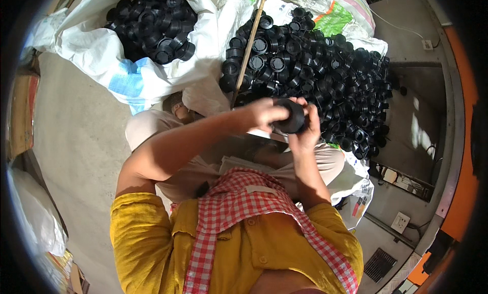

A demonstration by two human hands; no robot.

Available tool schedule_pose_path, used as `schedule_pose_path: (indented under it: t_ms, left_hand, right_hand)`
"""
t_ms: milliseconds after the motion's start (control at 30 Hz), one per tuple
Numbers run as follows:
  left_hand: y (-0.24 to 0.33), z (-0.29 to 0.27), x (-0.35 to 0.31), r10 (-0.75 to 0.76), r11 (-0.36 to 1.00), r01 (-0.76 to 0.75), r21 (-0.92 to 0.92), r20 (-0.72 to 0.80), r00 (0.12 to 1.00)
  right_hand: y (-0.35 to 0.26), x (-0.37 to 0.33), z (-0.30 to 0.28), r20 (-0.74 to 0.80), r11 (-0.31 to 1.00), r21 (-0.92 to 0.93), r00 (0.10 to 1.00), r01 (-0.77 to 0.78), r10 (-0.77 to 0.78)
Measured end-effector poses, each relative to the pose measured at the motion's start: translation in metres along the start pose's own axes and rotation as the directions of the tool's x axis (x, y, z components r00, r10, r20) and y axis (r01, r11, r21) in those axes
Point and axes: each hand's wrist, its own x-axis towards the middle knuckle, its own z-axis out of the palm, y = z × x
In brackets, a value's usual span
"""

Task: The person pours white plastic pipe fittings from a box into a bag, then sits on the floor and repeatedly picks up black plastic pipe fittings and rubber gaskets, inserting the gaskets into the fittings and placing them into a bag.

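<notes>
Above my lap, a round black plastic cap (291,117) is held up between my two hands. My right hand (307,128) is closed around its right side, with fingertips showing over the top. My left hand (265,114) is on the cap's left side, its fingers bent against it and slightly smeared by motion. Just beyond, a large heap of similar black caps (325,75) lies on white sacking. A thin wooden stick (250,45) leans across the heap's left side.
An open white woven sack (86,47) with several black caps (152,24) stands at the far left. To the right are a grey metal frame (450,90), a socket plate (400,222) and orange panels (462,65). A cardboard box (23,111) and plastic bags (35,212) line the left edge.
</notes>
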Motion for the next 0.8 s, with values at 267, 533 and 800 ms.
schedule_pose_path:
  t_ms: [267, 533, 800]
  left_hand:
    - [0.015, -0.015, 0.015, 0.155, 0.832, 0.011, 0.555, -0.250, 0.956]
    - [0.056, -0.032, 0.006, 0.718, -0.185, 0.209, 0.960, -0.014, 0.696]
    - [0.094, -0.073, 0.003, 0.845, -0.421, 0.650, 0.633, 0.013, 0.534]
  right_hand:
    - [0.022, 0.046, 0.038, 0.037, 0.821, -0.458, 0.930, 0.342, -0.366]
    - [0.054, 0.109, -0.050, -0.098, 0.444, -0.864, 0.786, 0.237, -0.610]
    - [0.121, 0.046, -0.088, 0.523, -0.377, -0.755, 0.840, 0.536, 0.145]
